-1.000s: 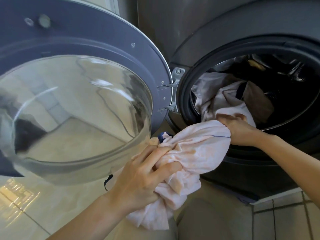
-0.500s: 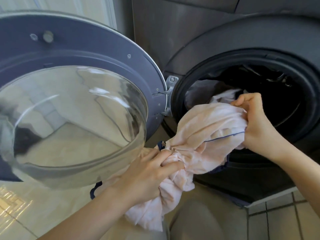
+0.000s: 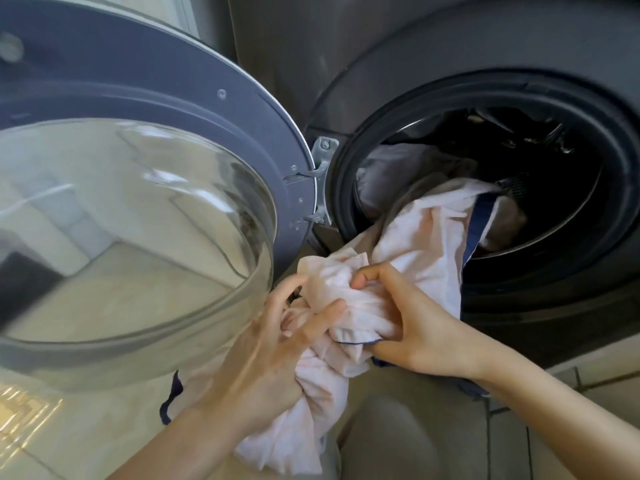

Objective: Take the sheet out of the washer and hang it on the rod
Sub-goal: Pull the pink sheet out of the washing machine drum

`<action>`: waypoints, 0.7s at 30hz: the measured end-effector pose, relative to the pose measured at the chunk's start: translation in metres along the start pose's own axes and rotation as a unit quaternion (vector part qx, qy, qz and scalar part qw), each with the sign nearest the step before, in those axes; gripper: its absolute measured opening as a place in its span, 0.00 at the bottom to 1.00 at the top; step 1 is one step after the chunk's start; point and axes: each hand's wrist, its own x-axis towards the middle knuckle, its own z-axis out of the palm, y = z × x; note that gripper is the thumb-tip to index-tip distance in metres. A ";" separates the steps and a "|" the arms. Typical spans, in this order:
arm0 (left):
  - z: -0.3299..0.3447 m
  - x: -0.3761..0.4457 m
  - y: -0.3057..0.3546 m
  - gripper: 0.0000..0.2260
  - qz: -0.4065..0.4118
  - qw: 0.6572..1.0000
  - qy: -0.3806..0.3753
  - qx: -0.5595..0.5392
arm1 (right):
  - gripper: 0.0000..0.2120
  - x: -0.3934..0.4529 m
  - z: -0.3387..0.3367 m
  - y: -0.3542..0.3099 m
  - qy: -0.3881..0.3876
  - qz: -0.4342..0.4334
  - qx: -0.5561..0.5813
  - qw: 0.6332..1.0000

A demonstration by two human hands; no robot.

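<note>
Both your hands grip the sheet [image 3: 426, 244]: your left hand [image 3: 266, 358] bunches it below the open door [image 3: 145, 188]; your right hand [image 3: 415, 327] pinches it just beside; its far end trails into the washer [image 3: 519, 98] drum

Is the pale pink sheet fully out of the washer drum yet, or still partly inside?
Partly inside. The pale pink sheet with navy trim trails over the dark round drum opening, while the left hand and right hand bunch its outer end.
</note>
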 end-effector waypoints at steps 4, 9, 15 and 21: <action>0.003 0.002 0.000 0.45 0.050 0.998 -0.021 0.042 | 0.30 0.002 0.003 0.005 -0.014 0.014 0.020 1.000; 0.011 0.009 0.003 0.47 0.029 0.992 -0.089 0.090 | 0.30 -0.001 0.009 0.006 -0.052 0.021 0.107 0.993; 0.018 0.009 -0.004 0.32 0.036 0.990 -0.073 0.116 | 0.40 -0.004 -0.013 0.004 -0.097 0.010 0.078 0.992; 0.018 0.009 -0.009 0.25 0.039 0.996 -0.026 0.071 | 0.60 0.020 -0.065 0.046 -0.113 0.054 -0.403 0.907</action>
